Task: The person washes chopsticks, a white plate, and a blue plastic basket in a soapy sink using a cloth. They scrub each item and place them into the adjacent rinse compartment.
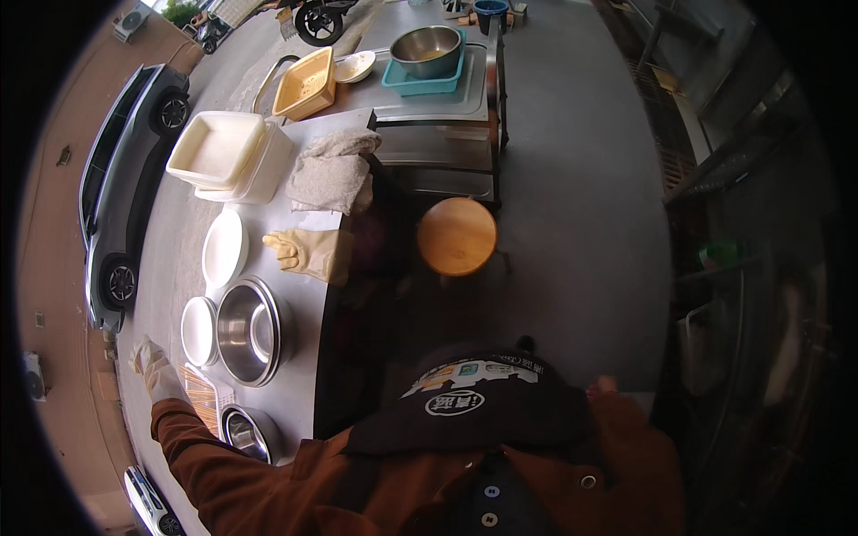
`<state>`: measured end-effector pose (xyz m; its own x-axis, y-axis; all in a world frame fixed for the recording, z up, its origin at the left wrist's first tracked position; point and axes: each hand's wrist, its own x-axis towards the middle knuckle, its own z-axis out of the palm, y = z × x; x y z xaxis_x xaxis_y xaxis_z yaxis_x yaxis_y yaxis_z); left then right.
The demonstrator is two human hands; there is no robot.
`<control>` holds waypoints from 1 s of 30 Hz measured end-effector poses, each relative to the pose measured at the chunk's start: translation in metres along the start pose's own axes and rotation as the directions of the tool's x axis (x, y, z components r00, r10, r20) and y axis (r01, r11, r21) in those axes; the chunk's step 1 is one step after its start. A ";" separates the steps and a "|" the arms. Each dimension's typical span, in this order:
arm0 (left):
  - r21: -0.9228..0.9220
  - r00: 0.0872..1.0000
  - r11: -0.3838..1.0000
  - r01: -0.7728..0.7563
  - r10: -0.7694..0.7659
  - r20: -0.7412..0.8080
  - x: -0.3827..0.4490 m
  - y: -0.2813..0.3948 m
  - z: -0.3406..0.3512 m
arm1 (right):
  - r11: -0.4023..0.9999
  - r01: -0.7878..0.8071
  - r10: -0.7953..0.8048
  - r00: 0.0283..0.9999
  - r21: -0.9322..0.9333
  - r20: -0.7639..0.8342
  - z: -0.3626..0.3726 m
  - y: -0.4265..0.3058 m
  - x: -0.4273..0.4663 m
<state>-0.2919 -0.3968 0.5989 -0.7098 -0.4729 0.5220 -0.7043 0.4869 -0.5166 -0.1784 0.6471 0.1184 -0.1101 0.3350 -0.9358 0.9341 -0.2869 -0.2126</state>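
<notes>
My left hand [154, 368], in a pale glove, reaches out over the far edge of the metal table [305, 362]. It is nearest to a white plastic basket [224, 392] of wooden chopsticks [199, 395]; whether the fingers hold or touch anything is unclear. Beside the basket stand nested steel bowls [249, 435], a larger stack of steel basins [251, 333] and a stack of white plates [199, 331]. At my right side, my right hand [603, 385] hangs by the dark apron [496, 409], blurred and partly hidden, its fingers indistinct.
Farther along the table are a white dish [225, 249], a yellow rubber glove [308, 254], folded towels [332, 171] and cream plastic tubs [218, 151]. A round wooden stool [458, 236] stands on the floor. Beyond, a steel sink unit [436, 104] bears a teal basket [419, 84] and a steel bowl [427, 52].
</notes>
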 end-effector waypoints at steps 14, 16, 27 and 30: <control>-0.509 -0.213 -0.294 -0.809 0.954 -0.214 -0.170 0.704 -0.623 | 0.943 0.324 -0.332 0.922 0.076 0.197 -0.023 -0.271 0.004; -0.415 -0.406 -0.533 -0.737 0.841 -0.357 -0.209 0.726 -0.668 | 0.944 0.327 -0.330 0.920 0.052 0.210 -0.017 -0.302 0.004; -0.046 -0.748 -0.880 -0.472 0.428 -0.508 -0.193 0.859 -0.798 | 0.963 0.256 -0.267 0.952 0.088 0.148 -0.046 -0.554 0.070; 0.041 -0.804 -0.889 -0.457 0.393 -0.446 -0.151 0.899 -0.830 | 0.965 0.227 -0.231 0.973 0.130 0.018 -0.082 -0.595 0.097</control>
<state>-0.8099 0.7217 0.6187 0.2981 0.8994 -0.3197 0.9498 -0.2462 0.1929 -0.7170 0.9244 0.1770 -0.3292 0.3765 -0.8660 0.8324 -0.3173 -0.4544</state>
